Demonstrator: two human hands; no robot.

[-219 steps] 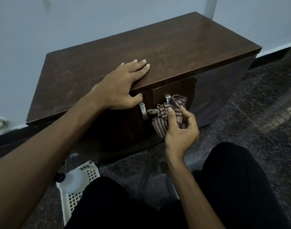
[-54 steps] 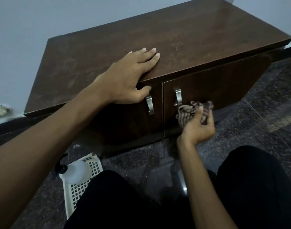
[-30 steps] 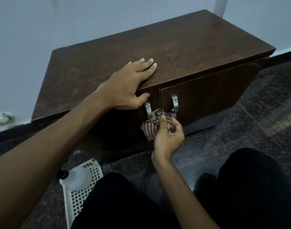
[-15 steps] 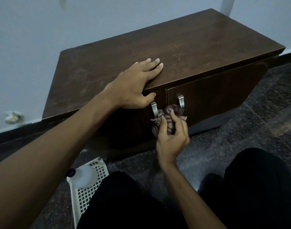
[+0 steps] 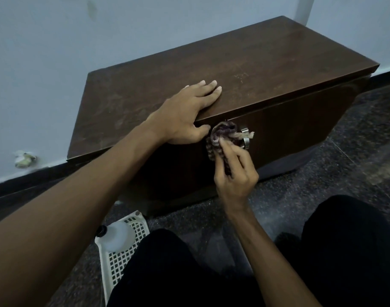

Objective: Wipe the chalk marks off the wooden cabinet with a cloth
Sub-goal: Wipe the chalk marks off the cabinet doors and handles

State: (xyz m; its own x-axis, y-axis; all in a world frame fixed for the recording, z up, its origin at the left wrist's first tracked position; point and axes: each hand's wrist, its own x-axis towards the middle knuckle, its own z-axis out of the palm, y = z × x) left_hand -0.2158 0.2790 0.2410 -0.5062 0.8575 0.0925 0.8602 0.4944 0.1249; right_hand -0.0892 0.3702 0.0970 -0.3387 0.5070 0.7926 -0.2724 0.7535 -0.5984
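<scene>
A low dark wooden cabinet (image 5: 267, 63) stands against the pale wall. Faint pale chalk marks (image 5: 241, 75) show on its top, right of my left hand. My left hand (image 5: 189, 114) lies flat on the top's front edge, fingers straight, thumb hooked under the lip. My right hand (image 5: 233, 173) grips a bunched striped cloth (image 5: 220, 134) and holds it against the cabinet front, high up between the doors. The cloth covers the left door handle. The right metal handle (image 5: 246, 141) peeks out beside it.
A white plastic basket (image 5: 123, 258) holding a pale bottle with a dark cap (image 5: 114, 234) sits on the dark speckled floor at my left knee. My black-trousered legs fill the lower frame. A crumpled scrap (image 5: 24, 159) lies at the wall's base, far left.
My right hand has carried the cloth from the right door leftward to the handles, then lifted it higher, just under the top's edge. My left hand has stayed put on the top.
</scene>
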